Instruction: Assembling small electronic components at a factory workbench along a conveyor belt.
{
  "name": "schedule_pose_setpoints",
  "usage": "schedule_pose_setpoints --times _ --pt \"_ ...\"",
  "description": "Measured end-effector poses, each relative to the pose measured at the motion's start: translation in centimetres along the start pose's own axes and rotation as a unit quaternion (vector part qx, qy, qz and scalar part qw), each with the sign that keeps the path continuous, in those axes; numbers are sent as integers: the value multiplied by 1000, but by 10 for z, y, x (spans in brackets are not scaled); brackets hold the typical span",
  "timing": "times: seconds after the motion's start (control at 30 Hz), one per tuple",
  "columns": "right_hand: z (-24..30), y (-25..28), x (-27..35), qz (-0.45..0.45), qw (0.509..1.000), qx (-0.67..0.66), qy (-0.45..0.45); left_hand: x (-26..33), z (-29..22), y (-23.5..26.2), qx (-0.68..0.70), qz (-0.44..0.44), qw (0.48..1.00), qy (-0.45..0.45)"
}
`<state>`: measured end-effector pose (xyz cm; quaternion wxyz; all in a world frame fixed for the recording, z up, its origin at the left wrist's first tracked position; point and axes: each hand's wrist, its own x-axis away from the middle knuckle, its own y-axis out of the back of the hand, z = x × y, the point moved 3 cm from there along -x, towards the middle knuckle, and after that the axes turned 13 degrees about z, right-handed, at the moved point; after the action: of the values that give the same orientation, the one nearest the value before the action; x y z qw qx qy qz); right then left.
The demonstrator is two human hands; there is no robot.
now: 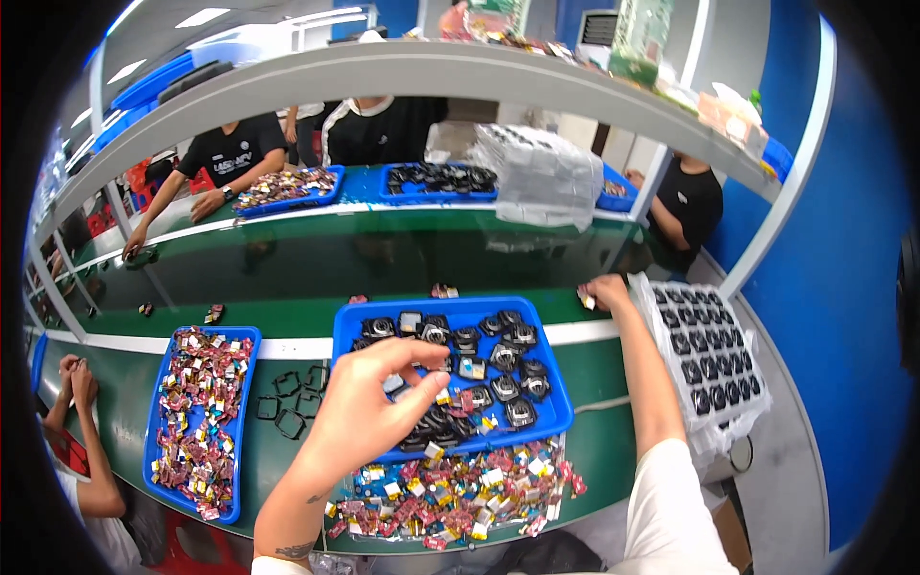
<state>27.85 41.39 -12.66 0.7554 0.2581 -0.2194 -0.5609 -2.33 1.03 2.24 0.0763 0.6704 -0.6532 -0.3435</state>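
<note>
Bright, even overhead lighting, strong fisheye bend

White ceiling light panels [201,17] glare softly; the glossy green conveyor belt [316,264] mirrors dim reflections; shadows stay faint, edges curve into black vignette, far workers slightly soft.

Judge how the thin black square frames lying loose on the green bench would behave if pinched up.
The thin black square frames look like hollow outlines, so probably very light. Being so slender, they may flex or snap under a hard pinch. They lie flat, so rolling seems unlikely; the left hand hovers beside them.
</note>
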Motion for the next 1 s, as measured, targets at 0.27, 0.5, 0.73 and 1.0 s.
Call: schedule_pose_setpoints --times 0.27,0.5,0.73,1.0 --pt "-11 -3 19 -62 993 104 -9 6 -3 9 4 12 1000 15" --pt "110 -20 91 -55 963 55 260 3 -7 11 0 5 1000 -30" --pt "218 -116 273 431 754 163 468 5 -2 18 11 -4 1000 -25" --pt "206 -152 299 353 719 278 530 13 -9 19 17 -9 999 -44"
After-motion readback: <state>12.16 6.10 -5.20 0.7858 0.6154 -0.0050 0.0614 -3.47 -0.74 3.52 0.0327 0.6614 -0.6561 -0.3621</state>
